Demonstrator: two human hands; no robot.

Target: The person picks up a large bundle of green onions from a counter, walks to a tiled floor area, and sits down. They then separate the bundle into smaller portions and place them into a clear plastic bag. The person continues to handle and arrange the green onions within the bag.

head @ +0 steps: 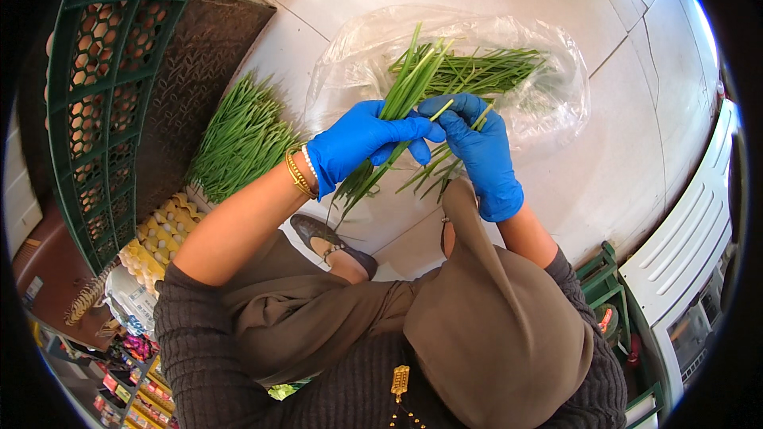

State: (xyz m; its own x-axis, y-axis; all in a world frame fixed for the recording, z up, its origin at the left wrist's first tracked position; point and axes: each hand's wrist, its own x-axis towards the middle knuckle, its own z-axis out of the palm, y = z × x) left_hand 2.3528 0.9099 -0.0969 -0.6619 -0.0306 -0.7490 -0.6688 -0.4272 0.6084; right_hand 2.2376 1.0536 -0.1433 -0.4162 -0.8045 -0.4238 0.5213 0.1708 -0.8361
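Both hands wear blue gloves and meet in front of me. My left hand (372,137) grips a bunch of green garlic chives (411,80), pale cut ends up and leaf tips hanging down. Close beside it, my right hand (480,143) pinches a few loose stalks (441,110) between thumb and fingers; their leaves trail below. Behind the hands, more chives (486,71) lie on a clear plastic bag (357,53) spread on the floor. A larger heap of chives (241,137) rests on the floor left of my left hand.
On the left stand a green plastic crate (128,0) with eggs behind its mesh and a dark metal panel (202,42). Yellow egg trays (164,232) sit below. At right are a white slatted appliance (685,220) and a green crate (602,280). White tiles (632,131) cover the floor.
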